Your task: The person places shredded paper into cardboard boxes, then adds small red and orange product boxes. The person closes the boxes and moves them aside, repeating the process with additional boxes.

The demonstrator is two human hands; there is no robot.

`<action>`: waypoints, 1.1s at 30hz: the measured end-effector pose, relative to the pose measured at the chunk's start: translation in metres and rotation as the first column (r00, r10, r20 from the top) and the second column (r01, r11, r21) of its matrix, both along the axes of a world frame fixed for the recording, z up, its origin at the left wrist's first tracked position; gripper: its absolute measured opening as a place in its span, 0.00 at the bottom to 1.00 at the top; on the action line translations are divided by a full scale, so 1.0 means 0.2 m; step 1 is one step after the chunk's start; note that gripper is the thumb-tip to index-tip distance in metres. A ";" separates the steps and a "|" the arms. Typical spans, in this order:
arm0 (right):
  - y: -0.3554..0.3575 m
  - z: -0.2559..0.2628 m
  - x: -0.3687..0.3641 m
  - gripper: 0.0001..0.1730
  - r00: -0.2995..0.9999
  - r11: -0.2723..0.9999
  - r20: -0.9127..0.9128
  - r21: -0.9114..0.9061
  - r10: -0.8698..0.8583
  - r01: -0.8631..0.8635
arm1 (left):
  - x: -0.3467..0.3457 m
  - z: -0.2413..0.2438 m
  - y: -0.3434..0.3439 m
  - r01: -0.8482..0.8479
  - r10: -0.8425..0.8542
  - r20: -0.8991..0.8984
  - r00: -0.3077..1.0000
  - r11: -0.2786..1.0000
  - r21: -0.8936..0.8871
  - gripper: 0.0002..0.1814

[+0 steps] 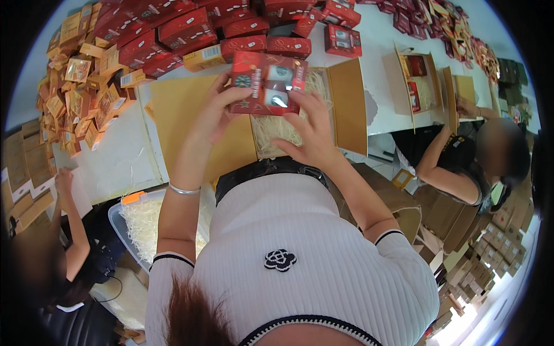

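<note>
A red gift box (268,84) with clear windows showing two white cups or containers is held up over an open cardboard carton. My left hand (218,106) is shut on its left end, thumb across the front. At the lower right corner, fingertips of my right hand (311,129) touch the box; its thumb stands apart from it, fingers spread. Underneath, the carton (348,108) has its flaps folded out and holds pale shredded filler (277,132). The raised box hides part of the carton's inside.
Red boxes (188,32) are stacked at the back, orange boxes (93,97) piled left. A second open carton (426,86) stands right, near a seated person (458,168). Another person's arm (75,220) is at left. A plastic tub (119,225) of filler sits below the table.
</note>
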State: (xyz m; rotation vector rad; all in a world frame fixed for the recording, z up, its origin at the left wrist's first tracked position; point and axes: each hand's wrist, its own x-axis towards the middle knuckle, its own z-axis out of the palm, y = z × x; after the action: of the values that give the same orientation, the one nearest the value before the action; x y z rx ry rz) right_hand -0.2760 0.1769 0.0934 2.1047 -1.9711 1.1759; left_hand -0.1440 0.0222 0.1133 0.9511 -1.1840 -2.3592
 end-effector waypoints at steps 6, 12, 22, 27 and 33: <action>0.10 -0.05 -0.16 0.34 0.244 0.976 0.954 0.199 -0.173 -0.084 | -0.01 -0.04 0.06 0.323 -0.310 0.151 0.939 0.944 -0.066 0.32; 0.13 -0.29 -0.13 0.34 0.131 0.794 0.862 0.504 -0.490 -0.341 | -0.17 -0.37 0.01 0.672 -0.541 0.411 0.733 0.671 -0.315 0.29; 0.09 -0.71 0.01 0.27 0.202 0.696 0.757 0.652 -0.621 -0.300 | -0.13 -0.56 0.00 0.852 0.008 0.938 0.346 -0.421 -0.310 0.35; 0.09 -0.86 0.07 0.27 0.554 0.651 0.567 0.757 -0.610 -0.058 | -0.13 -0.55 0.02 0.828 0.117 0.937 0.329 -0.512 -0.227 0.40; 0.04 -0.54 0.13 0.25 0.787 0.541 0.155 0.802 -0.597 0.252 | -0.16 -0.56 0.09 0.835 0.090 0.922 0.376 -0.465 -0.295 0.43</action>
State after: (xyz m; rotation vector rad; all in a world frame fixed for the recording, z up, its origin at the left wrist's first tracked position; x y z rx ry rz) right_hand -0.2505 0.1848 -0.0140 1.3585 -3.4132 0.7969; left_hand -0.1760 0.0396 0.0023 0.3254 -3.5359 -0.0216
